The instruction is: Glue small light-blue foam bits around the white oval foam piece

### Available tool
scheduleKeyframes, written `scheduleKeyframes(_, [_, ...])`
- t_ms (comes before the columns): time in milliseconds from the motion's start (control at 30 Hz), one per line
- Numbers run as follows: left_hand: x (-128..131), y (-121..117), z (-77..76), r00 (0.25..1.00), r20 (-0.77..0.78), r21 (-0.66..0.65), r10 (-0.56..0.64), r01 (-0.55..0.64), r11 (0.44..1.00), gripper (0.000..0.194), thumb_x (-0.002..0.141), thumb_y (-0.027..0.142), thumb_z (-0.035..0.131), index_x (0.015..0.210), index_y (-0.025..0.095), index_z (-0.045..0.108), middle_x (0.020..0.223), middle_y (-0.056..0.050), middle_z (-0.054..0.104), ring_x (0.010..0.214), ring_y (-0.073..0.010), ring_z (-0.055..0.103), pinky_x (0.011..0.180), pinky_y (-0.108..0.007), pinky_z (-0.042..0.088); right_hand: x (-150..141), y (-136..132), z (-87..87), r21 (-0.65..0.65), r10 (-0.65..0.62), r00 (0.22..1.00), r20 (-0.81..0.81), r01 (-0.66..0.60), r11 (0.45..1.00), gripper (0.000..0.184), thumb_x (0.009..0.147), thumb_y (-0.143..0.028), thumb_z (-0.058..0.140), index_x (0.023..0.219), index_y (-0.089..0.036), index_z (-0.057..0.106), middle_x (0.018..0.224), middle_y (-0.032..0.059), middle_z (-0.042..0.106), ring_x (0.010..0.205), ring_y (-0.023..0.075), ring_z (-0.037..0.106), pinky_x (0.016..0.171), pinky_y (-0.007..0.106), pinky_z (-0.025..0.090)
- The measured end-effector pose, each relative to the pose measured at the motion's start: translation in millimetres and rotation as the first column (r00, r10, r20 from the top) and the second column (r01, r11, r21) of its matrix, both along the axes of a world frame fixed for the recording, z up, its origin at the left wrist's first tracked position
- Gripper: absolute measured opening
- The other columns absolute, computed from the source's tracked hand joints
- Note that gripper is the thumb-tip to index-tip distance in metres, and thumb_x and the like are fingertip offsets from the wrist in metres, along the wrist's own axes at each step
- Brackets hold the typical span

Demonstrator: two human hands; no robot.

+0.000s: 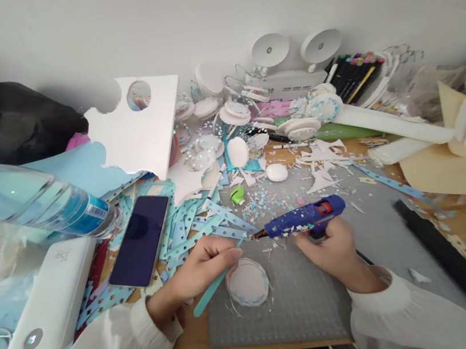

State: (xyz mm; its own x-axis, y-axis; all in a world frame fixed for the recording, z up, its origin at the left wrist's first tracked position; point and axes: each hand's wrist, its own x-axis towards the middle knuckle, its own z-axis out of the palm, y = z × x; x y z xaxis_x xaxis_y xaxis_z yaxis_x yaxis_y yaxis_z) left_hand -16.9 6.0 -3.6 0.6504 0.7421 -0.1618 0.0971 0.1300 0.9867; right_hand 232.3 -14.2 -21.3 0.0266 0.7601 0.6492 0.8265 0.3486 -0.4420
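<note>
My right hand (335, 255) is wrapped round the handle of a dark blue glue gun (294, 221), its nozzle aimed left. In my left hand (203, 268), closed between thumb and fingers, is a pair of teal tweezers (210, 294). Their tip meets the glue gun's nozzle, where a tiny pale blue piece shows; whether they touch cannot be made out. Below the hands, a round white disc (248, 281) with small blue pieces along its lower rim lies on the grey cutting mat (296, 316).
Blue punched paper strips (184, 227), a phone (141, 242), a white power bank (53, 298) and a water bottle (45, 195) crowd the left. Decorated discs (235, 112) pile up behind. A green object (237, 195) lies among scraps. A long black object (457, 258) lies right.
</note>
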Motion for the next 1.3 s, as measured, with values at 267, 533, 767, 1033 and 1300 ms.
scheduleKeyframes(267, [1.9,0.5,1.7,0.999,0.012,0.026,-0.032,0.031,0.999,0.046,0.090,0.036,0.050,0.048,0.016,0.047,0.046,0.002,0.044,0.046,-0.0087,0.038,0.051,-0.023,0.032,-0.9,0.7,-0.2,-0.029,-0.033,0.998,0.052,0.035,0.999,0.032,0.068,-0.026,0.056,0.043,-0.022,0.036,0.033,-0.0055,0.036,0.030,0.0083,0.035,0.034,0.022,0.028])
scheduleKeyframes(533, [2.4,-0.5,2.5,0.999,0.005,-0.011,-0.035,0.035,0.999,0.047,0.089,0.039,0.051,0.048,0.016,0.046,0.045,0.003,0.042,0.045,-0.0086,0.037,0.049,-0.023,0.030,0.4,-0.2,1.8,-0.072,-0.030,0.999,0.044,0.033,0.997,0.031,0.067,-0.026,0.056,0.043,-0.023,0.036,0.034,-0.0056,0.035,0.031,0.0085,0.033,0.036,0.024,0.027])
scheduleKeyframes(767, [2.8,-0.8,3.7,0.999,-0.014,-0.006,-0.032,0.032,0.999,0.046,0.088,0.037,0.050,0.048,0.016,0.045,0.045,0.003,0.041,0.045,-0.0084,0.036,0.048,-0.023,0.030,0.4,-0.4,2.3,-0.168,-0.093,0.995,0.032,0.097,0.981,0.031,0.065,-0.034,0.055,0.041,-0.024,0.037,0.034,-0.0038,0.038,0.033,0.0108,0.037,0.038,0.025,0.030])
scheduleKeyframes(1033, [1.2,-0.8,2.0,0.999,-0.003,-0.013,-0.038,0.038,0.999,0.044,0.088,0.035,0.051,0.048,0.016,0.045,0.046,0.003,0.042,0.045,-0.0083,0.036,0.048,-0.023,0.029,1.7,-0.8,1.0,-0.153,-0.088,0.994,0.062,0.097,0.984,0.032,0.065,-0.033,0.054,0.042,-0.025,0.034,0.033,-0.0047,0.034,0.032,0.0106,0.036,0.037,0.026,0.031])
scheduleKeyframes(1300, [2.1,-0.5,2.6,0.999,-0.005,-0.017,-0.035,0.035,0.999,0.045,0.088,0.035,0.051,0.048,0.016,0.045,0.046,0.003,0.042,0.046,-0.0085,0.036,0.048,-0.022,0.030,1.8,0.0,3.2,-0.171,-0.105,0.994,0.044,0.111,0.979,0.034,0.063,-0.034,0.055,0.039,-0.025,0.032,0.031,-0.0044,0.033,0.032,0.0102,0.033,0.039,0.026,0.032])
